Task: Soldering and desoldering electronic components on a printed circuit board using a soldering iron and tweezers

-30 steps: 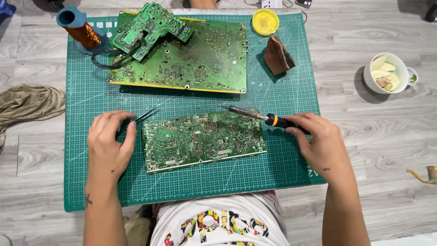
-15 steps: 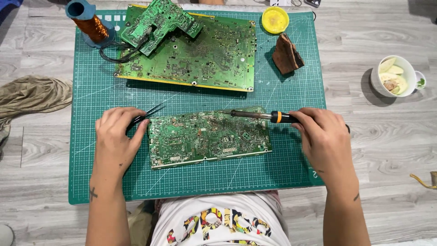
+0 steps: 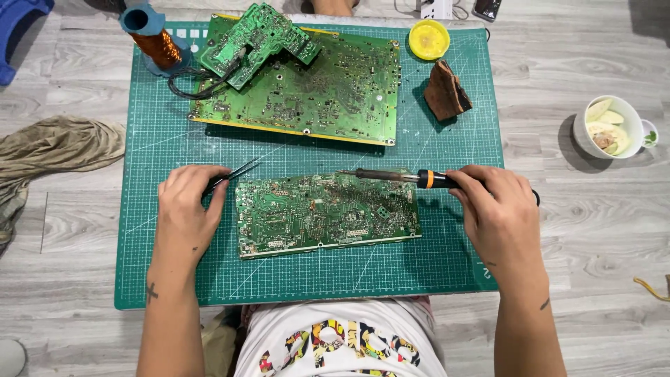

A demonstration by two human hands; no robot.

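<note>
- Right hand (image 3: 499, 209) has its fingers wrapped round the black grip of a soldering iron (image 3: 398, 176), which lies nearly flat with its dark metal tip over the top edge of the near circuit board (image 3: 326, 213).
- Left hand (image 3: 185, 209) is curled over thin black tweezers (image 3: 234, 172), pinching them; the points poke out toward the board's top left corner, just beside it.
- That board sits mid-mat, between both hands, long side facing the body. Bare mat all round it, most of it in front and to the right.
- Cutting mat (image 3: 433, 272) is green with a printed grid, flat on grey wood-look planks.
- Boards, counted: three. The near one, a big one (image 3: 314, 91) further back, and a smaller one (image 3: 259, 42) stacked tilted on it.
- One copper wire spool (image 3: 157, 45) on a blue stand at the mat's far left corner.
- One round yellow tin (image 3: 428, 39) and one brown crumpled lump (image 3: 447, 92) at far right.
- Off the mat: one white bowl (image 3: 608, 127) of pale fruit slices on the right, one khaki cloth (image 3: 59, 146) on the left.
</note>
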